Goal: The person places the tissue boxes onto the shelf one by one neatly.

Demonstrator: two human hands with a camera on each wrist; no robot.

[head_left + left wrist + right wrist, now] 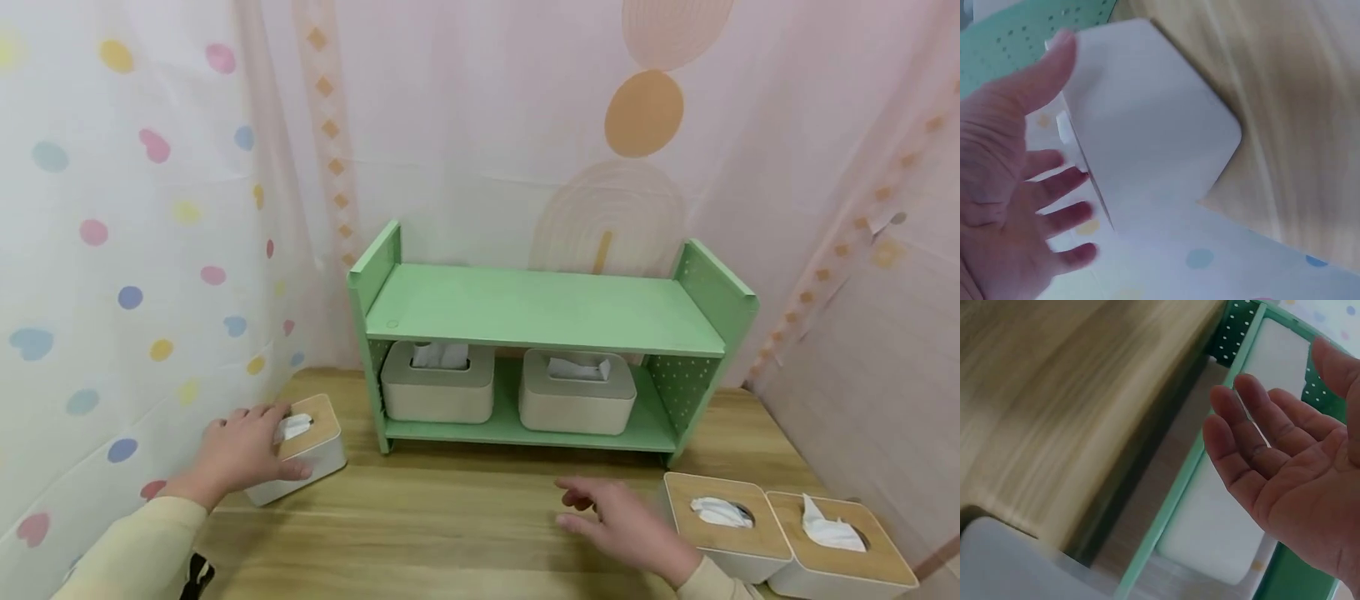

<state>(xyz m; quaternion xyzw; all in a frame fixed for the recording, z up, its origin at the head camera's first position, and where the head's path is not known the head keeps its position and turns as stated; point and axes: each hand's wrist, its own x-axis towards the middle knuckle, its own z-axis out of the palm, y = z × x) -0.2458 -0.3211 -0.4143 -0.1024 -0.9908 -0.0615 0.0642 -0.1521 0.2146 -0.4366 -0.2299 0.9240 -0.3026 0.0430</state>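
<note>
My left hand (246,446) is over a white tissue box with a wooden lid (321,417) at the table's left side. Its fingers are spread around the lid, close to the tissue sticking out. In the left wrist view the thumb lies by one edge of the box (1147,112) and the fingers show beyond the lid. My right hand (626,521) hovers over the table in front of a green shelf (540,308), fingers loosely bent and holding nothing. Two pale tissue boxes stand on the lower board, a left one (438,396) and a right one (577,404).
Two more wood-lidded tissue boxes, one nearer (727,533) and one farther right (840,554), sit side by side at the table's right. The wooden table (420,525) meets a dotted curtain (165,250) on the left and a pink curtain (480,125) behind.
</note>
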